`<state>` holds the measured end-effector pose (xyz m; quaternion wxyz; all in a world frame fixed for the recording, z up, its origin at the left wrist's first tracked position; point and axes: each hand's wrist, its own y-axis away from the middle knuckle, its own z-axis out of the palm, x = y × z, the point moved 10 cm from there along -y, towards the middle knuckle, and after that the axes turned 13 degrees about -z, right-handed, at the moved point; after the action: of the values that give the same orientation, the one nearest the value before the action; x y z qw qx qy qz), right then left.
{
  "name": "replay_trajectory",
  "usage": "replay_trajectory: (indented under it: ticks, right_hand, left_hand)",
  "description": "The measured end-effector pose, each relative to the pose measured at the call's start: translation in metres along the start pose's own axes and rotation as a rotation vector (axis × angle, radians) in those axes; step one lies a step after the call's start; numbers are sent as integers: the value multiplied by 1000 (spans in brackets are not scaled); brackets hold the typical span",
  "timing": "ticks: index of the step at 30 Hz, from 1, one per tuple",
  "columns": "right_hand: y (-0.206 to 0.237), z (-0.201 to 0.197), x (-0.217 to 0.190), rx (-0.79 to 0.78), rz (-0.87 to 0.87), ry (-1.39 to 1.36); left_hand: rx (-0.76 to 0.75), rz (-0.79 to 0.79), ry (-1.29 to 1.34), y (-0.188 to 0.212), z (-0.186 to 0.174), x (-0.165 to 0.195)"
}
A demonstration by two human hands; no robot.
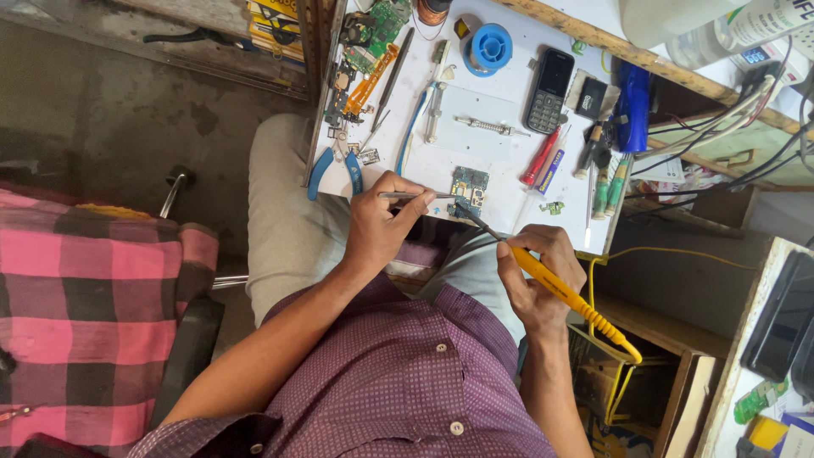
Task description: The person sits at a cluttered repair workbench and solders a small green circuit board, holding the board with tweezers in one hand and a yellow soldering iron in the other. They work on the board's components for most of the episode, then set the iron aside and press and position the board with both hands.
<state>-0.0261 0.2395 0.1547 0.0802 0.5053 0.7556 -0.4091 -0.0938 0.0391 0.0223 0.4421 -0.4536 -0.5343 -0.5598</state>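
On the white worktop (487,140) over my lap, the small green circuit board (468,187) lies near the front edge, between my left hand (379,222) and my right hand (538,276). Behind it lies the black keypad phone (549,89), with the blue solder spool (491,47) to that phone's left. The blue-handled pliers (335,172) lie left of my left hand.

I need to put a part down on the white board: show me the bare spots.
Free: the patch below the blue solder spool, between the silver rod and the black phone. Also the strip between the circuit board and the red screwdriver. Crowded: the left edge and right edge.
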Motion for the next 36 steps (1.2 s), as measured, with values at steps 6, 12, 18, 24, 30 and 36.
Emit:
replay_trajectory:
  ticks: [6,12,18,24,30,36]
  right_hand:
    - [0,0,0,3,-9,-6]
    - [0,0,1,-5,1,-2]
    - [-1,-1,0,0,-4,-3]
    - [-2,0,-1,-6,-18,-4]
    - [-2,0,1,-14,7,-13]
    - [-5,1,-3,-14,-36,-34]
  left_hand:
    - [-17,21,14,1,1,2]
    - [-16,0,17,0,1,1]
    - [-10,7,28,0,0,2]
    - [-4,2,9,0,0,1]
    - [1,11,4,0,0,2]
    - [-6,14,-2,0,0,2]
